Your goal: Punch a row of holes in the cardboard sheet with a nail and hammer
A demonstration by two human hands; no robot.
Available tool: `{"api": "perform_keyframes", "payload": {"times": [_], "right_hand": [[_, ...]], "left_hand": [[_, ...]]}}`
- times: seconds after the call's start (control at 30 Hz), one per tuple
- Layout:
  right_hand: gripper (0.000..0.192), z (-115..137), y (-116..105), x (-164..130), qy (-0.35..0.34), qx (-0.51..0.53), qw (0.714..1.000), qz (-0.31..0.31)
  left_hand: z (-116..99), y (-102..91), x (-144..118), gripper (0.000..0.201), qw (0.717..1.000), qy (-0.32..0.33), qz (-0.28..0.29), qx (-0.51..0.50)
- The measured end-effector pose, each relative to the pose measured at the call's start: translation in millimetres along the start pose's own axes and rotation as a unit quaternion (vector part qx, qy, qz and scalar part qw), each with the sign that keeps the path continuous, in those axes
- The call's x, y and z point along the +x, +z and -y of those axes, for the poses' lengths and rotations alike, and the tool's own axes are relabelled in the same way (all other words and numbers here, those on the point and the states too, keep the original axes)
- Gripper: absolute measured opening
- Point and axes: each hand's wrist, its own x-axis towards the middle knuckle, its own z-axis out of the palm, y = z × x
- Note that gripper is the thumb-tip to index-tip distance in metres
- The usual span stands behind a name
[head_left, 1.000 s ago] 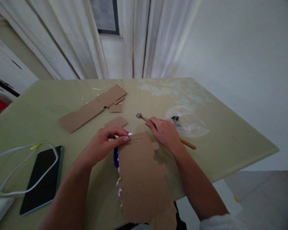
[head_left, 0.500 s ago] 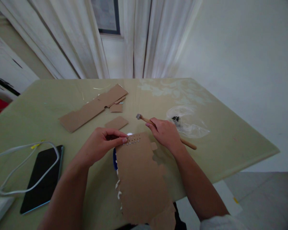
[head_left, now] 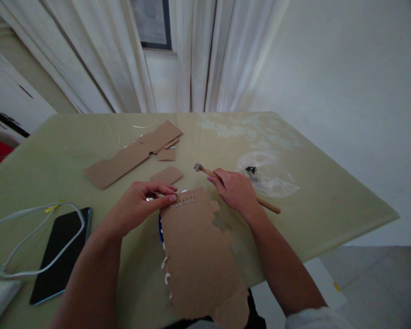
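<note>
A large piece of cardboard (head_left: 197,256) with torn edges lies in front of me, its near end hanging toward my lap. Rows of small holes and shiny nail heads (head_left: 183,199) run across its far end. My left hand (head_left: 144,205) pinches the far left corner of this cardboard between thumb and fingers. Under its left edge a bit of a blue round object (head_left: 161,230) peeks out, mostly hidden. My right hand (head_left: 235,189) is wrapped round the wooden handle of a small hammer (head_left: 205,170), its metal head pointing left, apart from the cardboard.
Cardboard scraps (head_left: 133,157) lie at the back left of the table, with a smaller piece (head_left: 166,175) nearer. A clear plastic bag (head_left: 274,176) holding small black things sits to the right. On the left, a white cable (head_left: 78,219) crosses a dark tablet (head_left: 60,251).
The cardboard has shifted slightly to the left at its far end, and my left hand has moved left with it. The right hand and hammer stay where they were.
</note>
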Motion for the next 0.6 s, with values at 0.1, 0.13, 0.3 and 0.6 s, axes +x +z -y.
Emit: {"api": "perform_keyframes", "payload": {"times": [0.1,0.13,0.3,0.6], "right_hand": [[0.045,0.1,0.2,-0.2,0.002,-0.004,1.000,-0.001],[0.045,0.4,0.2,-0.2,0.003,-0.006,1.000,-0.001],[0.042,1.5,-1.0,-0.9,0.006,-0.010,1.000,0.002],[0.043,0.2,3.2,-0.6,0.006,-0.016,1.000,-0.004]], "left_hand": [[-4.9,6.1,-0.8,0.026,0.994,0.050,-0.096,-0.001],[-6.5,9.5,-1.5,0.026,0.989,0.063,-0.132,-0.011],[-13.0,28.9,-7.5,0.025,0.971,0.104,-0.210,-0.042],[-22.7,39.5,-9.7,0.013,0.965,0.216,-0.151,0.002]]}}
